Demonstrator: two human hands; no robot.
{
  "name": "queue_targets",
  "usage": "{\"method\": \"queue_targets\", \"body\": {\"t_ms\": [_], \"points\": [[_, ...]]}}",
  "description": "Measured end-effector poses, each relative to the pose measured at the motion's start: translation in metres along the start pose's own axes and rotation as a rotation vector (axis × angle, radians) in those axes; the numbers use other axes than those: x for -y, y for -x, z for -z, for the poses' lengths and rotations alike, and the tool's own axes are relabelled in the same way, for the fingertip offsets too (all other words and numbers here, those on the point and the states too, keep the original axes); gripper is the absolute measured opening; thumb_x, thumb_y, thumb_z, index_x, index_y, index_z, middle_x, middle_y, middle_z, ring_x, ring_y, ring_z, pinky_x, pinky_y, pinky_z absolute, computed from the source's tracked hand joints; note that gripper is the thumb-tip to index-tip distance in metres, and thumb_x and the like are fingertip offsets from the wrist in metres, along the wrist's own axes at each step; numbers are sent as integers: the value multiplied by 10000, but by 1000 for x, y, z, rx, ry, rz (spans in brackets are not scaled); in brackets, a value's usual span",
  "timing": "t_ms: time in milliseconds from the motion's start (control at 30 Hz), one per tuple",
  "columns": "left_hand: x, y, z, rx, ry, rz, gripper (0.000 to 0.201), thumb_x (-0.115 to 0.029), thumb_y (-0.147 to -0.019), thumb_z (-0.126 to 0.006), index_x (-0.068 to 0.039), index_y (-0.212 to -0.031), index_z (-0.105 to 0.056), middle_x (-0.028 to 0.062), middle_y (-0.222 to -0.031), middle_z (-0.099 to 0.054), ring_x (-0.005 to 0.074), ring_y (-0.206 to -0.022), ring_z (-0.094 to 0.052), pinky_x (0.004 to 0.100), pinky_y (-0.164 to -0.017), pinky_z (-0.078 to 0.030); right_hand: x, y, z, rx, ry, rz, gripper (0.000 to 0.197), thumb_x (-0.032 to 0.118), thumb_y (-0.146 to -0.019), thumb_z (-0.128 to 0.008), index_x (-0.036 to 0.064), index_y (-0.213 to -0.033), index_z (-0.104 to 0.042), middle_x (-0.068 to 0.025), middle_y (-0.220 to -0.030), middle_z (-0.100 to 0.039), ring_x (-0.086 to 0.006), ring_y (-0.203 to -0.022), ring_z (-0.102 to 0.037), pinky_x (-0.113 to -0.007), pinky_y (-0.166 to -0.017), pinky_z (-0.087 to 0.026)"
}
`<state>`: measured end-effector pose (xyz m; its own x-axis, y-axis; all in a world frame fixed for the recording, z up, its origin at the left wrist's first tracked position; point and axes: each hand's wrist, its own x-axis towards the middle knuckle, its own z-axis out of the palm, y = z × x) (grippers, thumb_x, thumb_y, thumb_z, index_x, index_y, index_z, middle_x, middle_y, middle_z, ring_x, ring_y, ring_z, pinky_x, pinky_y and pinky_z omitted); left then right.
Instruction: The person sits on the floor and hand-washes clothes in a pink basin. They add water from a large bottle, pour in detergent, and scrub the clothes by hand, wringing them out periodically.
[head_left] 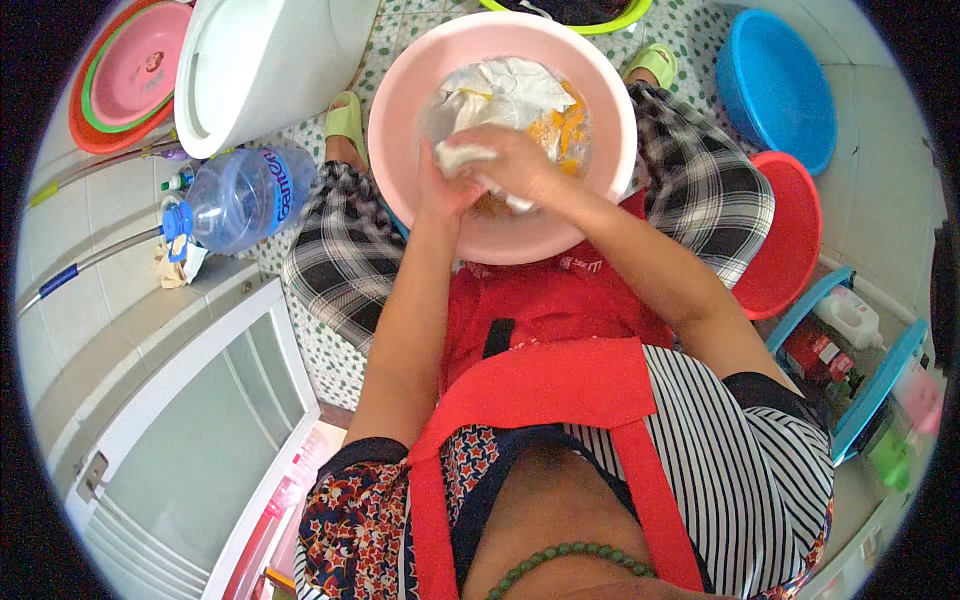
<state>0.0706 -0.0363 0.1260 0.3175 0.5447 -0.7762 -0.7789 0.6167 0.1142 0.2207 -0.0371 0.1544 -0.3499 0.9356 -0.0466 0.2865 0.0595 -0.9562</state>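
A large pink basin (pixel 400 70) with water in it stands between my legs. In it lies a wet garment, mostly white cloth (pixel 515 85) with orange and yellow patterned parts (pixel 565 125) toward the right. Over the near left of the basin, my left hand (pixel 445 188) and my right hand (pixel 520 165) come together around a bunched piece of white cloth (pixel 463 156). The fingers of both are closed on it, and slight motion blur softens them. More white cloth hangs below the right hand.
At left are a white toilet (pixel 265 60), stacked basins (pixel 135 70) and a big water bottle (pixel 245 200) lying on its side. Blue (pixel 775 90) and red (pixel 785 235) basins lean at right, near a shelf (pixel 850 360) with bottles. A white-framed glass door (pixel 205 430) is at lower left.
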Motion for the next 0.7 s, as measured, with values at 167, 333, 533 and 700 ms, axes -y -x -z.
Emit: {"method": "queue_targets", "body": {"t_ms": [167, 333, 533, 700], "points": [[-1, -17, 1, 451, -637, -211, 437, -361, -939, -440, -60, -1255, -463, 120, -1177, -536, 237, -1099, -503, 368, -925, -435, 70, 27, -36, 133, 301, 219, 278, 209, -759, -611, 111, -1019, -619, -110, -1038, -616, -303, -906, -615, -388, -771, -490], [4, -39, 32, 53, -209, -142, 349, -302, -947, -433, -64, -1190, -510, 91, -1127, -575, 228, -960, -586, 347, -826, -507, 30, -14, -28, 144, 487, 52, 323, 329, -812, -562, 103, -1041, -597, -131, -971, -634, -327, -859, -619, -413, -743, -494], [-8, -41, 43, -4, -322, -299, 390, -326, -966, -386, -56, -1240, -451, 106, -1155, -561, 244, -1026, -577, 407, -833, -519, -30, -54, -1, -135, 323, -413, 432, 428, -859, -516, 100, -1138, -560, -172, -998, -630, -339, -916, -611, -431, -806, -480], [-29, -24, 7, -448, -1350, -520, 596, -380, -886, -527, 27, -1292, -372, 205, -1307, -418, 333, -1190, -432, 459, -958, -404, -85, -45, 9, -341, 392, -117, 534, 452, -836, -557, 104, -1238, -506, -169, -1170, -554, -342, -1044, -559, -441, -888, -445]]}}
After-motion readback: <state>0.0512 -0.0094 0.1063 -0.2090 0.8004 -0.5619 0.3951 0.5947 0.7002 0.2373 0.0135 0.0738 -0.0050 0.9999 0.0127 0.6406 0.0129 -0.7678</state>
